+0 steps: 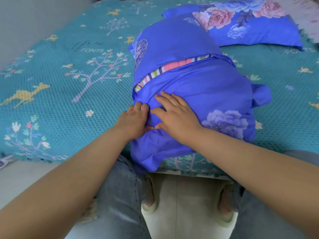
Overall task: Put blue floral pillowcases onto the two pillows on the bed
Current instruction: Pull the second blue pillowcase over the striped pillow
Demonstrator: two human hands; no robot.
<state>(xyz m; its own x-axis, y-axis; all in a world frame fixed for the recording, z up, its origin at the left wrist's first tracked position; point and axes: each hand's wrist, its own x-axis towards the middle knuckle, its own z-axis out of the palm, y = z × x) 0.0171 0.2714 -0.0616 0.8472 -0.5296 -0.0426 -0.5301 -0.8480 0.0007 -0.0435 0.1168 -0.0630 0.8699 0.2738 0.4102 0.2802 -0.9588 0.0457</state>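
Observation:
A pillow in a blue floral pillowcase (203, 87) lies lengthwise on the bed, its near end over the bed's front edge. Through the case's overlap slit a band of the striped pillow (174, 65) shows. My left hand (133, 119) pinches a fold of the blue fabric at the case's left side. Beside it, my right hand (174, 113) rests flat on the fabric with fingers spread, its thumb touching the left hand. A second pillow in a matching pillowcase (245, 26) lies flat at the back right.
The bed carries a teal bedspread (60, 75) printed with trees and deer. The near edge of the bed meets my legs in jeans (120, 195) and my slippers on a pale tiled floor (189, 195). A pale patterned cloth (310, 19) lies at the far right.

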